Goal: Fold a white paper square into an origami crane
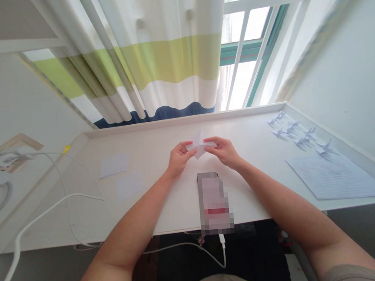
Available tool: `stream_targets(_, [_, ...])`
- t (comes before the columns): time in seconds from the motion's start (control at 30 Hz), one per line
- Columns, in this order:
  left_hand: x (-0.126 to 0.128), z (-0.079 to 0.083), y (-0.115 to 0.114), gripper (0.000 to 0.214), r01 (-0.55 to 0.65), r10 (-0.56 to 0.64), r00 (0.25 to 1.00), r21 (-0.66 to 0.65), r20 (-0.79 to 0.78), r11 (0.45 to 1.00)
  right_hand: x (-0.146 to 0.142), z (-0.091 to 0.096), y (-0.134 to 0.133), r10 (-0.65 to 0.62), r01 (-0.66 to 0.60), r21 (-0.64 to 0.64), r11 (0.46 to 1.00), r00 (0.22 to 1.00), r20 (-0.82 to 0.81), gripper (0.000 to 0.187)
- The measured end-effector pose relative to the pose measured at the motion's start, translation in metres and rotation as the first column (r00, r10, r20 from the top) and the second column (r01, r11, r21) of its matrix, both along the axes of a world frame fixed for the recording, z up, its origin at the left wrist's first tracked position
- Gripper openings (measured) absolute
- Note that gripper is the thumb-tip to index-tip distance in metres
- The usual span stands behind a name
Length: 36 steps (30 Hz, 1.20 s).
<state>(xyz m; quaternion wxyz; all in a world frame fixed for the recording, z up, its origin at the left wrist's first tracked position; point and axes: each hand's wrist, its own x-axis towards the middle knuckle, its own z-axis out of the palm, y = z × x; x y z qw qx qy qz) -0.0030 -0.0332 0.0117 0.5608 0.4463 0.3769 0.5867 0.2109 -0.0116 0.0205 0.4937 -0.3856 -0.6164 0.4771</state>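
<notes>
Nearest, below the hands, a white cable (223,241) runs up to the lower end of a phone (214,203), which lies on the white table (169,206) just short of both wrists, its screen blurred into blocks. Out to the right of the right forearm rests a lined sheet (338,179) with writing too faint to read; left of the left forearm lies a pale paper square (130,185). Beyond the phone, the left hand (178,159) and right hand (224,151) stand a little apart, each pinching one side of the folded paper (200,146) between thumb and fingers. It is plain white and roughly diamond-shaped — one point facing away, one toward the person — with a crease up its upper half and one facet more shaded than the other; its side corners are partly hidden by the fingers. Left of the left hand sits a small paper stack (113,166). Farther off, right of the right hand, pointed white paper figures (325,149) stand clustered. Past the hands hangs a banded curtain (169,60), with a barred window (242,23) beside it.
</notes>
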Motion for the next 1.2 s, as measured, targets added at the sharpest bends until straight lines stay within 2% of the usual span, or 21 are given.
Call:
stream_targets(0.1, [0.000, 0.000, 0.003, 0.054, -0.045, 0.045, 0.998, 0.000, 0.033, 0.999, 0.000, 0.002, 0.000, -0.001, -0.002, -0.027, 1.000, 0.995, -0.104, 0.052])
stream_targets(0.2, [-0.001, 0.000, 0.006, 0.054, -0.064, 0.066, 0.995, -0.036, 0.078, 0.997, -0.001, 0.004, 0.001, 0.002, -0.010, -0.056, 0.998, 0.990, -0.140, 0.050])
stream_targets(0.37, [-0.001, 0.004, 0.002, 0.059, 0.088, -0.078, 0.989, -0.082, 0.123, 0.993, -0.004, 0.004, 0.000, 0.055, -0.072, -0.094, 0.993, 0.984, -0.169, 0.047])
stream_targets(0.5, [0.002, 0.006, -0.003, 0.056, 0.118, -0.106, 0.985, -0.078, 0.135, 0.990, -0.006, 0.003, -0.002, 0.084, -0.110, -0.121, 0.987, 0.977, -0.196, 0.045])
stream_targets(0.83, [0.007, 0.003, -0.005, 0.053, 0.173, -0.170, 0.984, -0.065, 0.054, 0.983, -0.009, -0.002, -0.001, 0.079, -0.109, -0.130, 0.986, 0.973, -0.215, 0.049])
stream_targets(1.07, [0.005, -0.009, 0.000, 0.052, 0.107, -0.094, 0.986, 0.083, -0.139, 0.991, -0.010, -0.007, 0.003, 0.037, -0.090, -0.165, 0.982, 0.953, -0.301, 0.049])
stream_targets(1.2, [0.004, -0.012, 0.001, 0.058, 0.142, -0.121, 0.974, 0.097, -0.193, 0.985, -0.009, -0.002, -0.002, 0.067, -0.158, -0.227, 0.961, 0.928, -0.366, 0.049])
